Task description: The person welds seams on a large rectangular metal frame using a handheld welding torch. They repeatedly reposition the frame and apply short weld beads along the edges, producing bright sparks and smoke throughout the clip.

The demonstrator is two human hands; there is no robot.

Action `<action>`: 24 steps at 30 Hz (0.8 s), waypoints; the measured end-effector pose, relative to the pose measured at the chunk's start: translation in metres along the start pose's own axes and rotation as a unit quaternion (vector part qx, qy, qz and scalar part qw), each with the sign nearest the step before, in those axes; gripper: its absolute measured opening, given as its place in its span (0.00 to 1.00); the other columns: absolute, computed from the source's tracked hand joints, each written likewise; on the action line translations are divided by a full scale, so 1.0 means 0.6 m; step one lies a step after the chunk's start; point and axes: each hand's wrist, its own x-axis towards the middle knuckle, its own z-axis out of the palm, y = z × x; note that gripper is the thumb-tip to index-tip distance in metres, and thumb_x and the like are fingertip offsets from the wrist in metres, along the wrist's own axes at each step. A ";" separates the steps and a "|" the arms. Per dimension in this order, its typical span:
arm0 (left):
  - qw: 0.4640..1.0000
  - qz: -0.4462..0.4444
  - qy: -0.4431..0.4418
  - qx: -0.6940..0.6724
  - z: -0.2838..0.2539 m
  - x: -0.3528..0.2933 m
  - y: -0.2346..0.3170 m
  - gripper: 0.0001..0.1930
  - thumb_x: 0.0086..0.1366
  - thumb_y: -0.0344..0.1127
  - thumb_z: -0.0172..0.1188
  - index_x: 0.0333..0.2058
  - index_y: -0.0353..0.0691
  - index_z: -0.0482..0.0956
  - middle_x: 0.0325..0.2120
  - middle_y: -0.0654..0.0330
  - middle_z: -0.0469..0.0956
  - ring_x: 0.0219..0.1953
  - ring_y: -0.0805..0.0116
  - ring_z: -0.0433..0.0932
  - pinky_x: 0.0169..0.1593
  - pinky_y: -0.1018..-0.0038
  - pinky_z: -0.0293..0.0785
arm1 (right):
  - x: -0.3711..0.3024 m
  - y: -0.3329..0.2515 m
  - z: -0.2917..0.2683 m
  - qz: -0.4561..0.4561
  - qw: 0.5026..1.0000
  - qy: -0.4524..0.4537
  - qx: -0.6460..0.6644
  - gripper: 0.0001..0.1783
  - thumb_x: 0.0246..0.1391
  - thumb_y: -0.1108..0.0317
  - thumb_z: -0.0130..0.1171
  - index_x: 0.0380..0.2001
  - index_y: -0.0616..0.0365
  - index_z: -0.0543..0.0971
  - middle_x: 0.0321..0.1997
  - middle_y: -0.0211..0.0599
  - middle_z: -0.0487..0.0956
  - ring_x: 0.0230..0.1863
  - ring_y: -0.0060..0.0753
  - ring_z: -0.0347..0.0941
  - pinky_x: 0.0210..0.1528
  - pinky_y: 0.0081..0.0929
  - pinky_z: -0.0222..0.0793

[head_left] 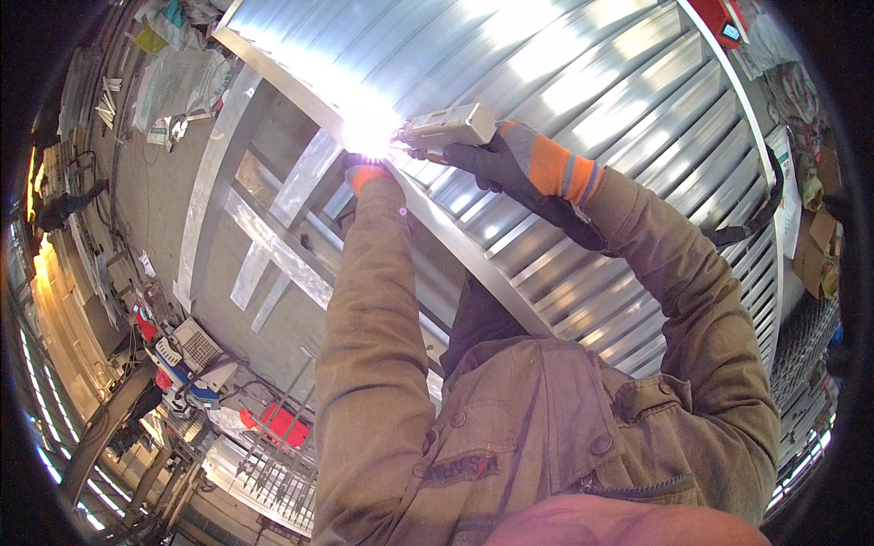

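The pale, boxy handheld tool [466,125] was over the near-left edge of the slatted metal panel [478,259], the gloved right hand [510,166] wrapped around it. White glare [369,135] hid its tip and the fingers of the left hand [369,175], just apart from the right; its grip could not be told. Crossed metal bars [278,238] lay leftward, a red box [284,425] beyond.

And here on my feed I've got a pale plastic sack [180,89] lying crumpled at upper left, a red case [284,426] down at lower left, and brown cardboard [813,252] far right, wire mesh [797,338] below it.
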 end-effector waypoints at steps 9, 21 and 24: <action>0.998 -0.050 0.014 -0.043 0.007 -0.044 0.029 0.20 0.71 0.48 0.63 0.46 0.35 0.87 0.38 0.54 0.85 0.36 0.58 0.82 0.41 0.57 0.77 | -0.006 0.004 -0.010 0.007 1.000 -0.011 -0.011 0.36 0.65 0.32 0.65 0.39 0.61 0.85 0.24 0.25 0.76 0.25 0.18 0.71 0.26 0.25 0.70; 0.994 -0.015 -0.031 0.105 -0.001 -0.040 0.032 0.23 0.71 0.49 0.64 0.51 0.34 0.85 0.44 0.53 0.85 0.43 0.57 0.82 0.48 0.56 0.77 | -0.013 -0.026 -0.024 0.052 0.996 -0.038 -0.067 0.30 0.72 0.43 0.62 0.53 0.64 0.83 0.28 0.25 0.75 0.27 0.18 0.70 0.29 0.24 0.70; 0.994 0.021 -0.033 0.104 0.000 -0.027 0.025 0.19 0.70 0.45 0.66 0.44 0.32 0.88 0.36 0.54 0.86 0.33 0.59 0.83 0.37 0.59 0.78 | -0.004 -0.031 -0.031 0.047 0.996 -0.076 0.005 0.28 0.71 0.42 0.63 0.52 0.61 0.83 0.27 0.24 0.75 0.25 0.16 0.69 0.26 0.22 0.67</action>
